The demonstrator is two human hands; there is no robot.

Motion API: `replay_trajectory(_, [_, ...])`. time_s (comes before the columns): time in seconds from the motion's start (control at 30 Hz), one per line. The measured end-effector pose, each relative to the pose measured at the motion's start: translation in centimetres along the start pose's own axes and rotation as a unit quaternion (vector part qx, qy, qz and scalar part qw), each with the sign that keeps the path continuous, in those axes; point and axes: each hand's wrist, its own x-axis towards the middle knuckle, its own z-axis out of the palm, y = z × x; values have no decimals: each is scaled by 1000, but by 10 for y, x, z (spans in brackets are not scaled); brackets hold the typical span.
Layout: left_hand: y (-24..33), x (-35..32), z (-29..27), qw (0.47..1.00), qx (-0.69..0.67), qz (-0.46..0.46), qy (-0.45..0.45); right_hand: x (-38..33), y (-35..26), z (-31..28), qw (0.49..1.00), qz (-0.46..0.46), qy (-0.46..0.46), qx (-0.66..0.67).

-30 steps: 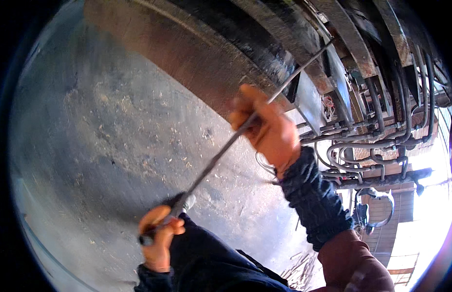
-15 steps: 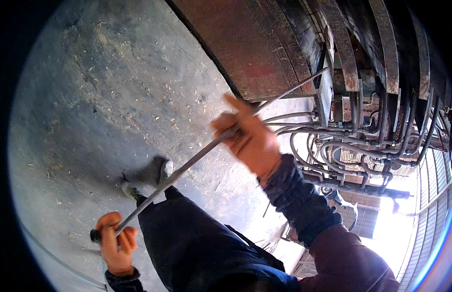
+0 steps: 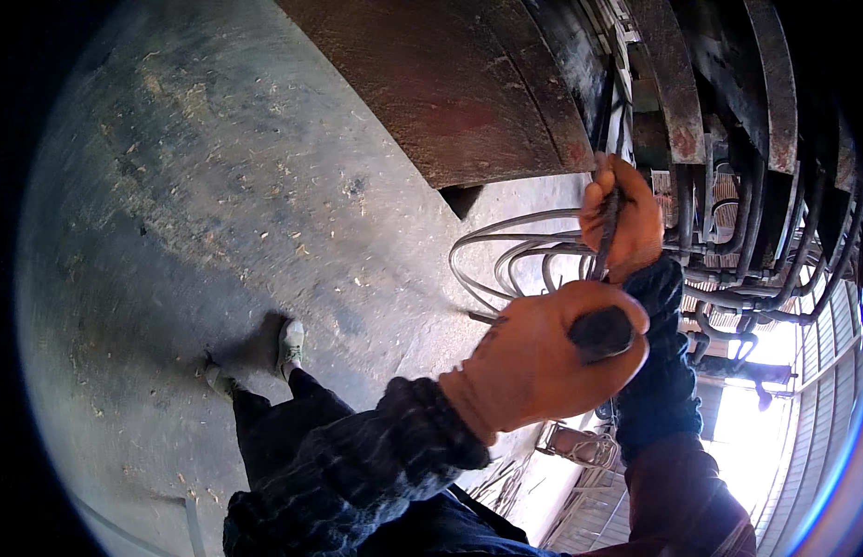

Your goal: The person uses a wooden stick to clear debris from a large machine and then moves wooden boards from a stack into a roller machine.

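Note:
My left hand (image 3: 533,357), in an orange glove, is closed round one end of a long metal rod (image 3: 609,227). The rod's dark round end (image 3: 600,334) pokes out of that fist, facing me. Farther up, my right hand (image 3: 634,218), gloved alike, wraps round the rod beside the corner of a rusty brown panel (image 3: 441,84). Beyond my right hand the rod points up into the dark gap between this panel and the machine's metal bars (image 3: 677,102). Its far tip is hidden there.
Several hoses and pipes (image 3: 775,302) run along the machine at the right. Looped dark hoses (image 3: 487,255) hang left of my hands. The concrete floor (image 3: 199,204) has scattered chips on it. Behind my right arm lies a pile of thin strips (image 3: 506,487).
My left hand has swung from the lower left up to the right, close to my right hand. My right hand has moved right, beside the machine. The rod now points more steeply upward.

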Motion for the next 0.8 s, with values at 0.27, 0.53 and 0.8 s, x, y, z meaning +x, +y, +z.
replay_trajectory(0.27, [-2, 80, -23, 988, 52, -16, 141, 56, -19, 12, 998, 17, -47, -38])
replay_trajectory(0.53, [38, 26, -13, 867, 497, 36, 26, 28, -15, 166, 969, -33, -240, -53])
replay_trajectory(0.8, [11, 9, -33, 965, 244, 96, 16, 22, 4, 74, 994, -53, -97, -7])
